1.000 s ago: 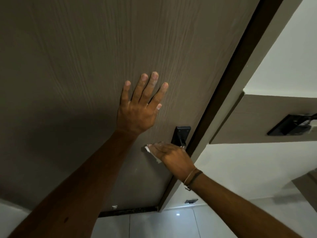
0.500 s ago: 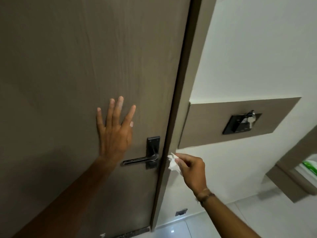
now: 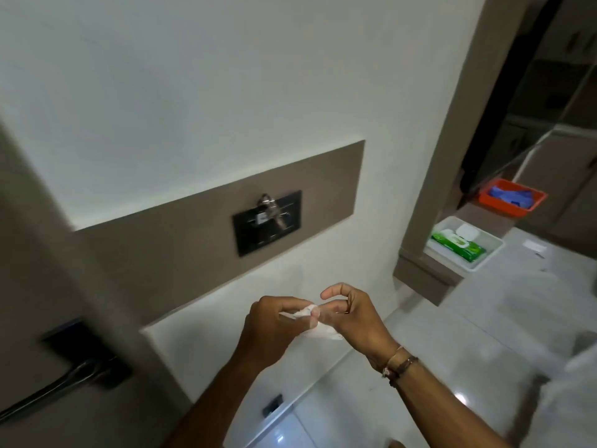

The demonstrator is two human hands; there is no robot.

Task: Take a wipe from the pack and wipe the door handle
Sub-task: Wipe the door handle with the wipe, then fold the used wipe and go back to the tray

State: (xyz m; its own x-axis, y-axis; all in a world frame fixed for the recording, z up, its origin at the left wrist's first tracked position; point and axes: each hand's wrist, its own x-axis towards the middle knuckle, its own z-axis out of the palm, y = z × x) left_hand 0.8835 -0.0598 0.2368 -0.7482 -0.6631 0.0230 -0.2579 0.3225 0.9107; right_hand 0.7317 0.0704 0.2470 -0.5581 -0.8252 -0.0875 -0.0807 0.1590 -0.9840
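Observation:
A crumpled white wipe (image 3: 318, 326) is held between both hands in front of the white wall, low in the middle of the view. My left hand (image 3: 274, 324) pinches its left end and my right hand (image 3: 352, 318) grips its right part. The dark lever door handle (image 3: 64, 379) sits on the brown door at the lower left, well away from both hands and blurred. The green wipe pack (image 3: 458, 247) lies in a white tray (image 3: 484, 257) on a ledge at the right.
A brown wall panel carries a black switch plate (image 3: 268, 221) with keys hanging on it. An orange tray (image 3: 510, 200) holding something blue stands behind the white tray. Glossy white floor tiles spread below and to the right.
The view has swung right, away from the door. My left hand left the door face and joined my right hand on the wipe, which moved off the handle.

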